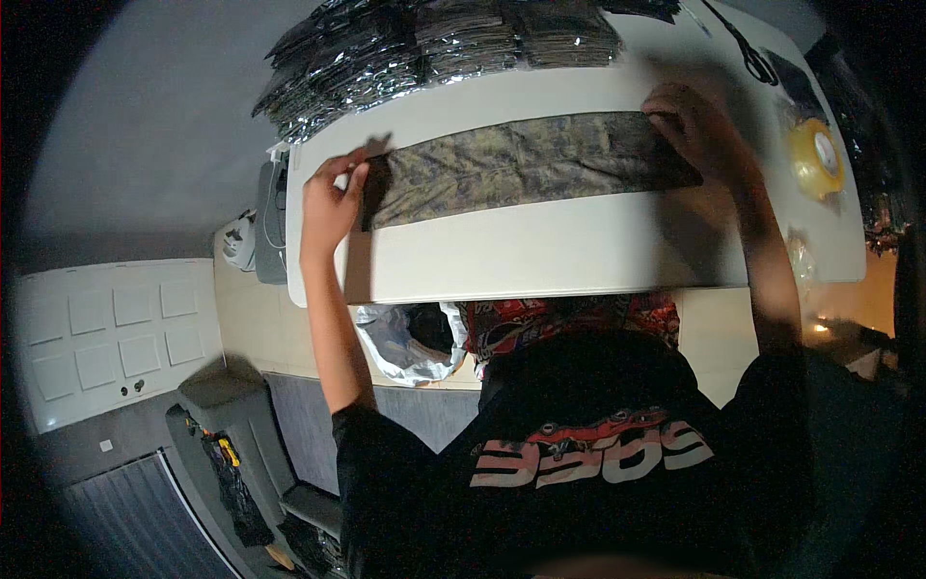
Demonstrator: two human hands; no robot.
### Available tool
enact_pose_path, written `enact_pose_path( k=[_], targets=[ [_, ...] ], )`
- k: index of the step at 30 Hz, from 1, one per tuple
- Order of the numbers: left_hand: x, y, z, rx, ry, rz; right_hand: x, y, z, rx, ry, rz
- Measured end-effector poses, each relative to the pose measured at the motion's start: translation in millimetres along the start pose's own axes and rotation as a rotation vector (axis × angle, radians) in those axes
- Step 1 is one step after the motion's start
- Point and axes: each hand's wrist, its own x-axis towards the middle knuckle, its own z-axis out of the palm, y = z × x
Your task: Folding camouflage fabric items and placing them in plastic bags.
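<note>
A long folded piece of camouflage cloth (521,164) in dark green and brown lies flat across the white table (540,251), with shallow creases over its surface. At its left end, my left hand (330,203) has thumb and fingers pinched on the dark edge. My right hand (696,130) is at the far right corner, its fingers curled onto the cloth. Part of the right end is covered by that hand and its shadow.
Stacks of dark packets in shiny plastic (453,43) line the table's far side. Black scissors (757,66) and a yellow tape roll (808,159) lie at the right. A white plastic bag (386,349) is below the near edge. A grey sofa (227,391) stands at lower left.
</note>
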Motion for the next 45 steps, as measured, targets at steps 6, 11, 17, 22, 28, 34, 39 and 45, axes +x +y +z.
enact_pose_path(
  k=[6, 11, 17, 22, 28, 34, 39, 45],
  targets=[
    [17, -28, 27, -0.045, -0.062, -0.025, 10, 18, 9, 0.091, -0.132, 0.138],
    [12, -47, 38, -0.121, 0.034, -0.063, -13, 26, 21, 0.397, 0.021, 0.420],
    [8, -45, 37, -0.100, 0.115, -0.071, -12, 32, 11, 0.066, -0.011, 0.326],
    [6, -45, 33, -0.057, 0.103, -0.124, -13, 41, 1, 0.130, -0.094, 0.365],
    [6, -47, 33, -0.023, 0.095, -0.190, -19, 59, 8, 0.110, -0.102, 0.342],
    [2, -35, 28, 0.011, 0.119, -0.060, -25, 72, 9, 0.268, -0.128, 0.334],
    [0, -32, 25, 0.035, 0.075, -0.224, -24, 68, 6, 0.277, -0.168, 0.312],
    [4, -41, 13, -0.100, -0.062, -0.332, -17, 32, -16, 0.272, -0.189, 0.380]
  ],
)
